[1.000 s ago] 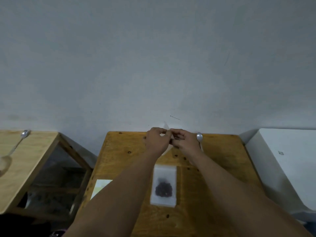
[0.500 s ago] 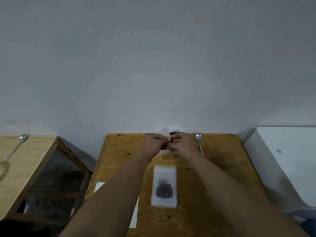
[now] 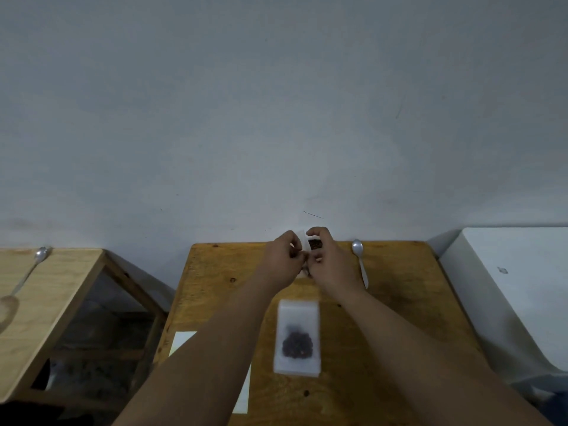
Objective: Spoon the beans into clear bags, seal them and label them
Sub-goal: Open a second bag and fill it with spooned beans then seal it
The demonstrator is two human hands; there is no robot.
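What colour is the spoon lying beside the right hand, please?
The spoon is silver, in the head view.

Legible text: none can be read anywhere in view.
Small grey mark (image 3: pixel 502 269): set on the white smooth-sided appliance (image 3: pixel 507 318); too small and blurred to be read.
White paper sheet (image 3: pixel 182 341): laid on the brown wooden table (image 3: pixel 399 302), partly covered; no writing can be made out.
Flat clear plastic bag of dark beans (image 3: pixel 297 318): blurred; no lettering can be made out.
Small clear bag of beans (image 3: pixel 314 243): mostly covered; nothing can be read.
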